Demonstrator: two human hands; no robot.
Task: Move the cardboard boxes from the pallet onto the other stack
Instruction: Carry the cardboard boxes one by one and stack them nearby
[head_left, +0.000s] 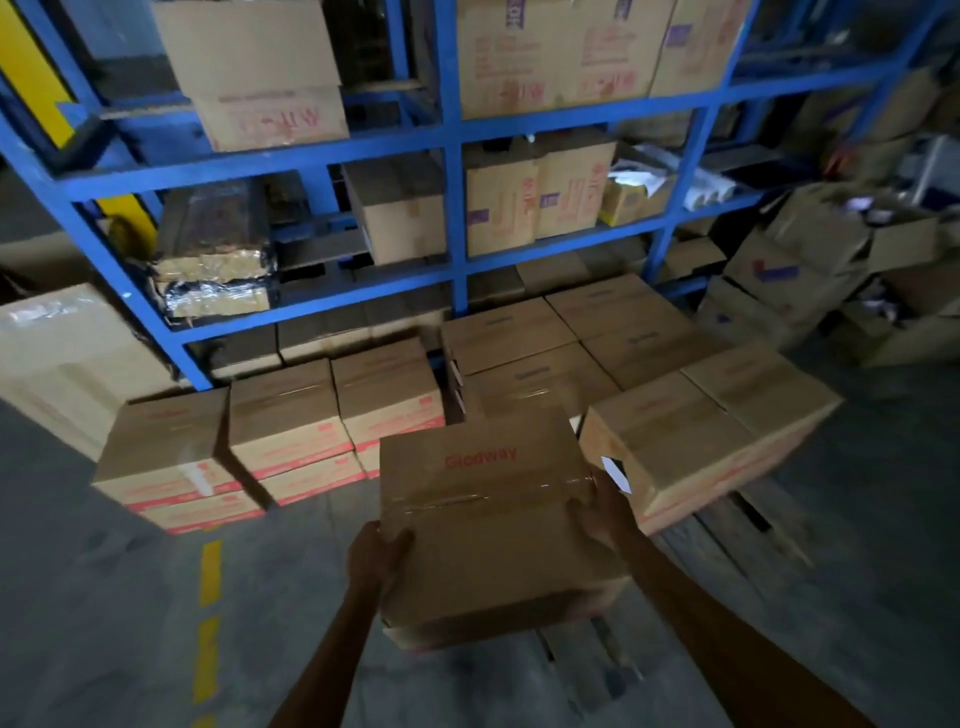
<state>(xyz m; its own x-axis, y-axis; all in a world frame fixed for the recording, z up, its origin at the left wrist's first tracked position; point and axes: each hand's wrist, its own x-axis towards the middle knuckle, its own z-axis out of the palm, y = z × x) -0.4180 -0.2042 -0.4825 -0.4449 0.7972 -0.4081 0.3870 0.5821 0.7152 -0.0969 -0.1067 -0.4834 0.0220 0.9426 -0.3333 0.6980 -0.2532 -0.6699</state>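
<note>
My left hand (376, 558) and right hand (597, 512) clasp one box (483, 519) by its sides, mid-carry. The floor stack (280, 431) has several already; more wait on the pallet (737, 535).

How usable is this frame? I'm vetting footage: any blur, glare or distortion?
Head view: dim overall; wide-angle lens bows the blue steel rack; edges and the stacked brown boxes at right look soft; tape glare on the brown cardboard box gripped by left hand and right hand.
</note>
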